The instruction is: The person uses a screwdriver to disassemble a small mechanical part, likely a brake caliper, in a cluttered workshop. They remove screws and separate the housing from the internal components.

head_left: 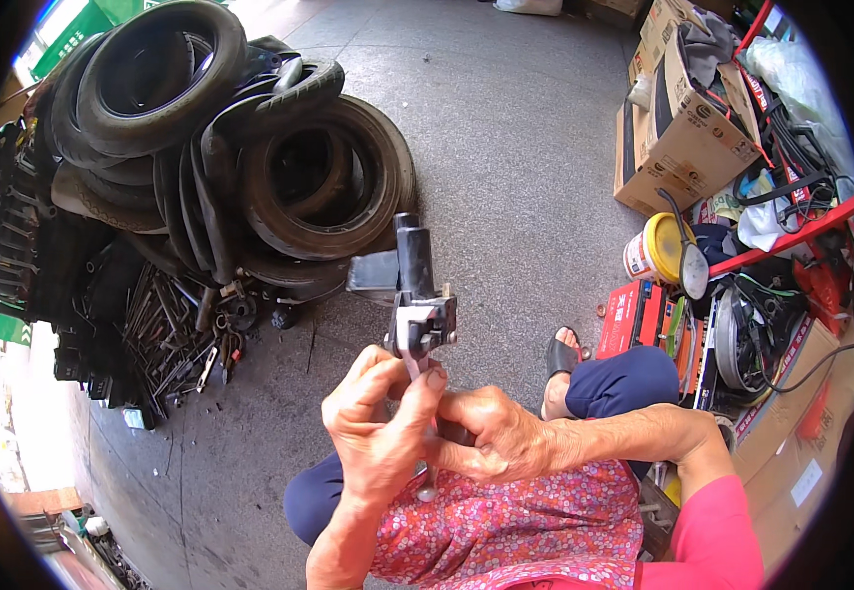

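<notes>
A brake lever assembly (417, 320) stands upright in front of me, above my lap. Its top is a black cylinder with a flat dark plate at its left side. Below that comes a silver metal bracket with small fittings. My left hand (376, 428) pinches the metal just under the bracket, thumb on top. Closed around the lower part, right beside it, is my right hand (491, 433). A silver ball end (427, 493) shows beneath the hands. The fingers hide the middle of the piece.
Used tyres (323, 182) are piled at the far left, with loose hand tools (181, 329) on the floor beside them. At the right stand cardboard boxes (687, 138), a yellow-lidded bucket (665, 248), a red box (633, 317) and a cluttered red-edged rack (791, 236).
</notes>
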`<move>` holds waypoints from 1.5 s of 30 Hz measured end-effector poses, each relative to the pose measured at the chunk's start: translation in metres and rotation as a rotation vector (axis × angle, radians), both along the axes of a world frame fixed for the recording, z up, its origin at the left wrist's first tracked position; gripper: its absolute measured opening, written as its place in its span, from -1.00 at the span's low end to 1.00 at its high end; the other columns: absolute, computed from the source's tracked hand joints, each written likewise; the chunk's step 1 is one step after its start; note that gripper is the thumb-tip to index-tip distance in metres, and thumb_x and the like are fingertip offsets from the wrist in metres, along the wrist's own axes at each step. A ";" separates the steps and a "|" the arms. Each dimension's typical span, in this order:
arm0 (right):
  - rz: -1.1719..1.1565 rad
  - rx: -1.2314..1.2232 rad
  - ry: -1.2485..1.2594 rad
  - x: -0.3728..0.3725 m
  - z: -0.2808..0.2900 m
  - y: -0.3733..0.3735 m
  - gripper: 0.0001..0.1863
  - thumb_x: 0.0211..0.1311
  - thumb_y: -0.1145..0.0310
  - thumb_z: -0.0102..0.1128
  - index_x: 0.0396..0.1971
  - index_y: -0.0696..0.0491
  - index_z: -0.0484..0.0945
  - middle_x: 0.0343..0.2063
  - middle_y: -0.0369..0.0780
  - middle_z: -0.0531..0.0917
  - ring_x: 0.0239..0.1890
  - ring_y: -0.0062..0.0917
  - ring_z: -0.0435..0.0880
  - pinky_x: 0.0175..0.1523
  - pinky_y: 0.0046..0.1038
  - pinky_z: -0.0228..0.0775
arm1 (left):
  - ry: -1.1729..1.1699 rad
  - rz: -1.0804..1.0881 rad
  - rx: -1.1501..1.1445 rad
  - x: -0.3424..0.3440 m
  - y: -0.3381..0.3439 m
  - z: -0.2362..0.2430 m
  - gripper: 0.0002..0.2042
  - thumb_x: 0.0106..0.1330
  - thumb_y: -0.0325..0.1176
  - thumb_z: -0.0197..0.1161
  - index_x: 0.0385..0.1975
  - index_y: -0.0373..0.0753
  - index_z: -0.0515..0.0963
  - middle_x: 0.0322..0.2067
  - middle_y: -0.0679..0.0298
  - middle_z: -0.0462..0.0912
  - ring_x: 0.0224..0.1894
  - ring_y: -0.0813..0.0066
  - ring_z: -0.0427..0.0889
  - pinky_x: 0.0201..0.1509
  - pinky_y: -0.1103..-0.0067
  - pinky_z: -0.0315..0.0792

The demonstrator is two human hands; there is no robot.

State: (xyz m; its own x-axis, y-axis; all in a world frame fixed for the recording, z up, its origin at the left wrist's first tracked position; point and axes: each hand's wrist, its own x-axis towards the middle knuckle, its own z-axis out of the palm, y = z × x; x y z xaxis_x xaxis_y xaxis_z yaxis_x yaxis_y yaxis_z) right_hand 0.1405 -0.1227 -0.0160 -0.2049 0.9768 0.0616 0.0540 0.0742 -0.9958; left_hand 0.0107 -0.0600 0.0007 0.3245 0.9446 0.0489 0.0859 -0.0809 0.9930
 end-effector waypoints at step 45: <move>0.322 0.095 -0.146 0.002 -0.003 0.004 -0.68 0.15 0.16 0.19 -0.53 0.13 0.47 -0.72 -0.08 0.52 -0.60 -0.14 0.56 -0.47 -0.22 0.38 | -0.201 0.007 -0.528 0.003 0.005 -0.005 -0.89 0.16 -0.47 0.31 -0.42 -0.39 0.62 -0.59 0.29 0.59 -0.59 0.65 0.47 -0.49 0.69 0.34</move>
State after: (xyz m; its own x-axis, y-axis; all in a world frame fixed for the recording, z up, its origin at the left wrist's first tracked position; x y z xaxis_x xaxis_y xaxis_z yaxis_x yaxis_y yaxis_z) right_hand 0.1421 -0.1192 -0.0191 -0.5145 0.8521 0.0960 0.1541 0.2021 -0.9672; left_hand 0.0135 -0.0552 -0.0040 0.3516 0.8597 -0.3705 -0.1105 0.4311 0.8955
